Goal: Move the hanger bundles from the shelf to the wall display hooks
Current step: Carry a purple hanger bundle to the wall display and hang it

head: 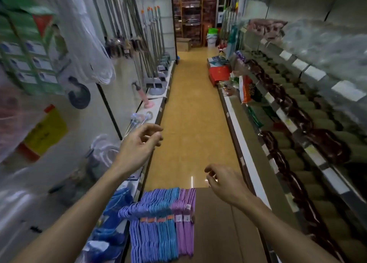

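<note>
Two empty hands, left hand, right hand

hanger bundles on cardboard box, shelves either side

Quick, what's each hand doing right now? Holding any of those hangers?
Left hand: open, fingers loosely curled, holding nothing.
Right hand: open, loosely curled, holding nothing, above the hanger bundles on the cardboard box.

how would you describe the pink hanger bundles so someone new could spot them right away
Look at the brown cardboard box at the bottom of the aisle, below both hands. A row of hanger bundles lies on its left part. The pink ones lie rightmost, beside blue and purple ones.
</note>
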